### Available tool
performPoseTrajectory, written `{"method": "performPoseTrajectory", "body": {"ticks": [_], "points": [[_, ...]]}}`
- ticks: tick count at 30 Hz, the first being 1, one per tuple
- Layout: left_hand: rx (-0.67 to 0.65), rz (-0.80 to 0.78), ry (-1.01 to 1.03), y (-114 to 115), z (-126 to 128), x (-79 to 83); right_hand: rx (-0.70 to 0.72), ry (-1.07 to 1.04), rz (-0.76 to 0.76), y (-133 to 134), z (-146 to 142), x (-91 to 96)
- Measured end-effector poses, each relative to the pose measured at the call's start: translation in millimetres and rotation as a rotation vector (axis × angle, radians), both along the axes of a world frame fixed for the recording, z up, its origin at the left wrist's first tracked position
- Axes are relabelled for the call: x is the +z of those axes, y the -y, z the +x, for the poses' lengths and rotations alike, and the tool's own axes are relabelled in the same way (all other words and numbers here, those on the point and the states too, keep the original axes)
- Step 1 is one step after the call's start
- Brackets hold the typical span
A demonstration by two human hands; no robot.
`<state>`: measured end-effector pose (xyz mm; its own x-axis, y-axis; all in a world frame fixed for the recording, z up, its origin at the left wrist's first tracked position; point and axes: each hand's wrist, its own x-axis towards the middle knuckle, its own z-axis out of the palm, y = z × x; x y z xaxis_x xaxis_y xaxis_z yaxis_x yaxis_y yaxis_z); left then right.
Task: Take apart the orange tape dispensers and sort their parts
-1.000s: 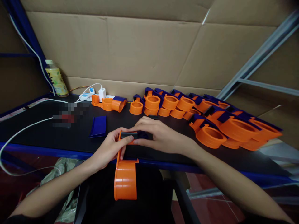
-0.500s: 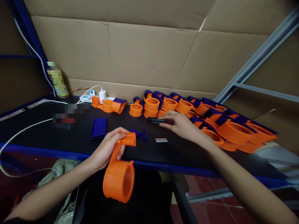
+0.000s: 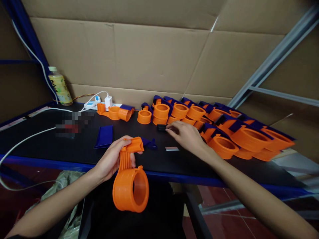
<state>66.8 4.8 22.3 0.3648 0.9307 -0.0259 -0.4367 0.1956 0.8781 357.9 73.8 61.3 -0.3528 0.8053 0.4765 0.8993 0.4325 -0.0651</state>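
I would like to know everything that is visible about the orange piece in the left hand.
The orange piece looks like glossy, rigid plastic. A wide, hollow ring with a small tab on its rim joins a ribbed neck, which leads to a trough-like crosswise end. The left hand grips this end, thumb on top; nothing else visibly touches the piece. The ring hangs lowest, its opening facing picture-right, before the table's blue front edge.
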Motion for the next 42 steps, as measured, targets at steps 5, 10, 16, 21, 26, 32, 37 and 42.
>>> {"method": "performPoseTrajectory", "body": {"ticks": [5, 10, 16, 21, 26, 32, 37, 42], "points": [[0.015, 0.015, 0.094, 3, 2, 1.1, 0.367, -0.217, -0.356, 82, -33, 21.3], [0.015, 0.023, 0.149, 10, 8, 5.0, 0.412, -0.179, -0.419, 142, -55, 32.4], [-0.032, 0.113, 0.141, 11, 10, 5.0, 0.328, -0.218, -0.254, 131, -34, 38.2], [-0.049, 0.209, -0.002, 15, 11, 0.8, 0.227, -0.175, -0.161, 109, -15, 40.7], [-0.061, 0.414, -0.259, 25, 9, -0.9, 0.171, -0.155, -0.100, 87, -15, 40.4], [0.077, 0.859, -0.685, 30, 2, 1.7, 0.164, -0.142, -0.069, 73, -28, 49.7], [0.218, 0.968, -0.879, 13, -5, -2.6, 0.133, -0.131, 0.029, 69, -28, 59.3], [0.315, 0.931, -1.080, 1, -14, -8.0, 0.156, -0.111, 0.057, 65, -30, 68.1]]}}
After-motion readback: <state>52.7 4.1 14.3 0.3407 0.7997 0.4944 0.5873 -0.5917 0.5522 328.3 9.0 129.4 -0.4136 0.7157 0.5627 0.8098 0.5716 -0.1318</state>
